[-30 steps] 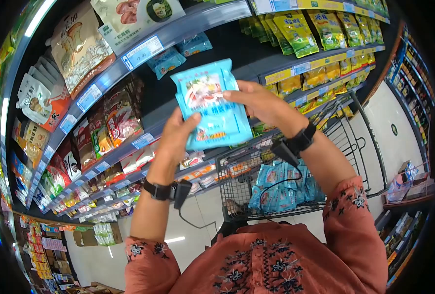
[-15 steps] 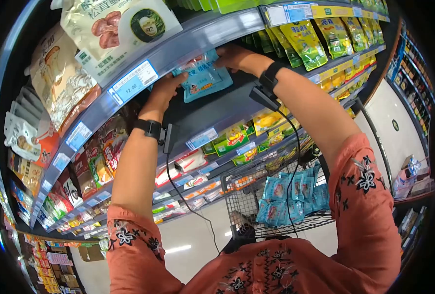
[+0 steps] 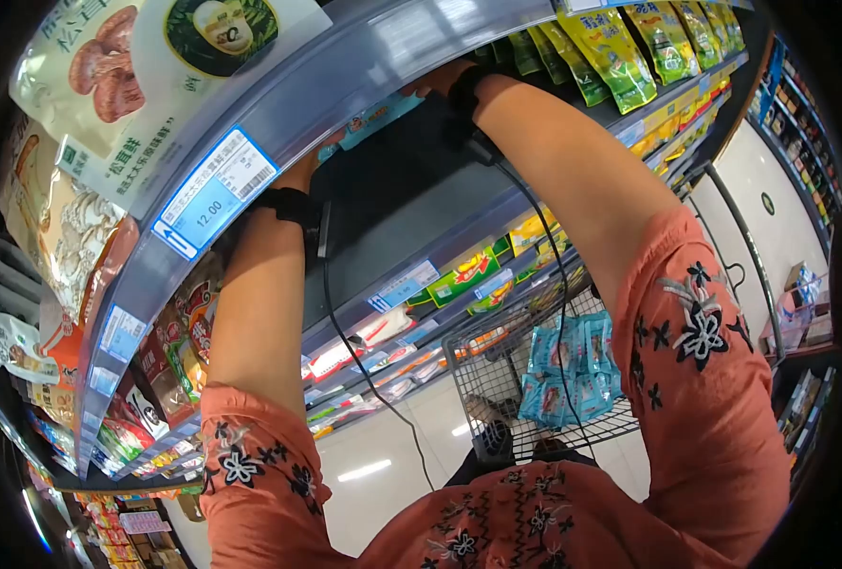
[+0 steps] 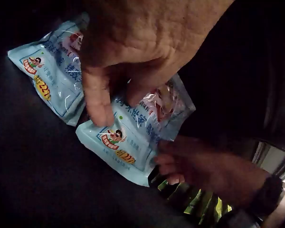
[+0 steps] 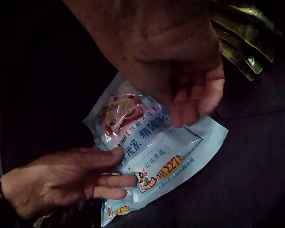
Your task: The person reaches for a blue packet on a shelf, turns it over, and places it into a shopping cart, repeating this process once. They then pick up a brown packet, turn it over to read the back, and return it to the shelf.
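Note:
Inside the dim shelf, a light-blue seasoning packet [image 3: 378, 119] with a food picture and "227" printed on it lies between both hands. Thumb and fingers of my left hand [image 5: 66, 178] touch its face near one edge, and those fingers look fairly straight in the right wrist view. The right hand [image 5: 180, 78] is over the opposite part of the packet, fingertips bent down at its face. I cannot tell whether it pinches the packet. A second light-blue packet [image 4: 61, 71] lies alongside, partly covered by the left hand. The head view hides most of both hands.
A wire shopping cart [image 3: 478, 379] with several light-blue packets [image 3: 573, 370] stands below. The upper shelf edge carries a price tag [image 3: 214, 194] and large mushroom-seasoning bags [image 3: 108, 95]. Yellow-green packets [image 3: 620, 66] fill the right. Camera cables [image 3: 364, 370] hang from both wrists.
Both hands have carried the light-blue packet from above the cart up and forward into the shelf. The head view has come closer to the shelf.

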The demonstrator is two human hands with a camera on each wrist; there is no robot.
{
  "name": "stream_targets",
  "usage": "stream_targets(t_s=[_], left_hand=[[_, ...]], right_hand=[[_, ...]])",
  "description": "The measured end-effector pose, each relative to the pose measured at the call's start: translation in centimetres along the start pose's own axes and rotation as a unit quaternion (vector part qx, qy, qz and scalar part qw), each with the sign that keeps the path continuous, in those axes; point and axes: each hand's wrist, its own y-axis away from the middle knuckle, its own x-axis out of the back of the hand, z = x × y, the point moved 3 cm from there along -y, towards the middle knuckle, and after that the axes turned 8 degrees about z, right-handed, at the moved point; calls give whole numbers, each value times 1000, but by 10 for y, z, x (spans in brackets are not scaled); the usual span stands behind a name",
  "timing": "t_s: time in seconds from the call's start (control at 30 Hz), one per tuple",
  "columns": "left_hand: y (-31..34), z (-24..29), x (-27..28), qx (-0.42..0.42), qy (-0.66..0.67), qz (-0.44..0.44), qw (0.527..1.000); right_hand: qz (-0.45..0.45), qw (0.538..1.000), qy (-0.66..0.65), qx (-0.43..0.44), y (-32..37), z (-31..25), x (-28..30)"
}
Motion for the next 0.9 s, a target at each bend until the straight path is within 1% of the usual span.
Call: stream_targets(t_s=[0.17, 0.43, 0.83, 0.9], left_hand=[[-7, -4, 0, -9, -4, -6, 1000], [-8, -11, -4, -16, -38, -47, 998], [-3, -2, -13, -45, -139, -178, 973], [1, 3, -15, -56, -148, -184, 970]], right_hand=[[-7, 1000, -29, 5, 0, -1, -14], [-30, 993, -115, 9, -3, -4, -22], [-61, 954, -293, 24, 11, 0, -13], [-66, 946, -317, 28, 11, 0, -10]])
